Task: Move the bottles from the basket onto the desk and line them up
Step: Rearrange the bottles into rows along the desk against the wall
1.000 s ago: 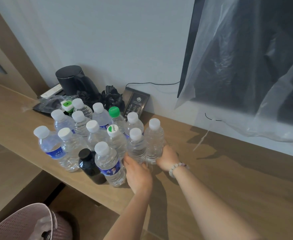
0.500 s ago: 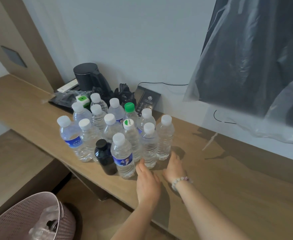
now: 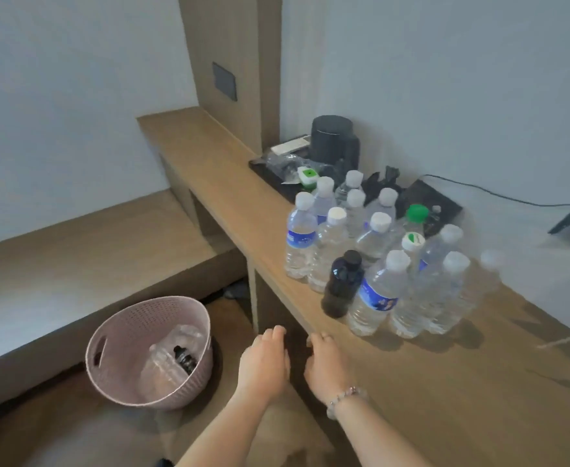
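Note:
Several clear water bottles (image 3: 374, 291) stand bunched in rows on the wooden desk (image 3: 445, 382), with one small dark bottle (image 3: 342, 284) at the front. A pink perforated basket (image 3: 125, 352) sits on the floor to the left, below the desk. Inside it lie a clear bottle (image 3: 165, 362) and a dark-capped one. My left hand (image 3: 265, 362) hovers off the desk's front edge, empty, fingers loosely apart. My right hand (image 3: 325, 362), with a bead bracelet at the wrist, is over the desk's edge, empty too.
A black kettle (image 3: 334, 139) on a dark tray, a green-topped box (image 3: 307, 176) and a dark phone-like device (image 3: 428, 203) with a cable stand against the wall behind the bottles. A low wooden platform (image 3: 74, 264) lies to the left.
Both hands let go of the two rightmost bottles and drew back to the desk's front edge. My view swung left and down, bringing the basket fully into sight.

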Demonstrator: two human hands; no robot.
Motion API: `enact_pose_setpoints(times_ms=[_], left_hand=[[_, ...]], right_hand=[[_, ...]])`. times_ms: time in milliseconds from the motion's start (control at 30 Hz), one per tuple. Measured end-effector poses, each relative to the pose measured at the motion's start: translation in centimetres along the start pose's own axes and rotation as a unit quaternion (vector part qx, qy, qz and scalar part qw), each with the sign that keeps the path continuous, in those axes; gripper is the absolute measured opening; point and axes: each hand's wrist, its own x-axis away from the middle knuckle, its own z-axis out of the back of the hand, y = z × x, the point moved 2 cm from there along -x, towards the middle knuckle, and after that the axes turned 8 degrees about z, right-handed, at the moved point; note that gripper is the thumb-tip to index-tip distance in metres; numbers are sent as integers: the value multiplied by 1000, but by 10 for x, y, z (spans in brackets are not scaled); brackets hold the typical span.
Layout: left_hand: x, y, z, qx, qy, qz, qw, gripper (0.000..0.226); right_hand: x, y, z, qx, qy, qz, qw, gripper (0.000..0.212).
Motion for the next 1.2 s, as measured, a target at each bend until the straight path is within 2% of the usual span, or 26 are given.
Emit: enact_pose_setpoints(times_ms=[167,367,567,700,933,1067,1200], left_hand=[[-13,-105,46,27,62,126,990,28],[-29,-219,76,66,93,237,965,31],[-71,-317,75,60,65,272,958,36],[-101,-380,78,54,45,295,953,25],[-158,-478,54,67,10,355,932,23],[-175,-509,-5,123,1,404,906,23],[-196,-541,-89,122,-12,416,901,20]], right_hand=[[-58,-91,-22,57,-43,140,987,31],[-117,-191,-65,92,-100,217,967,35],[-173,-261,-120,129,-150,228,953,41],[-209,-294,-159,149,-178,226,946,39],[-262,-307,-228,167,-199,203,944,29],[-277,-275,-279,193,-245,192,931,26],[-317,-248,-368,183,-286,207,918,30]])
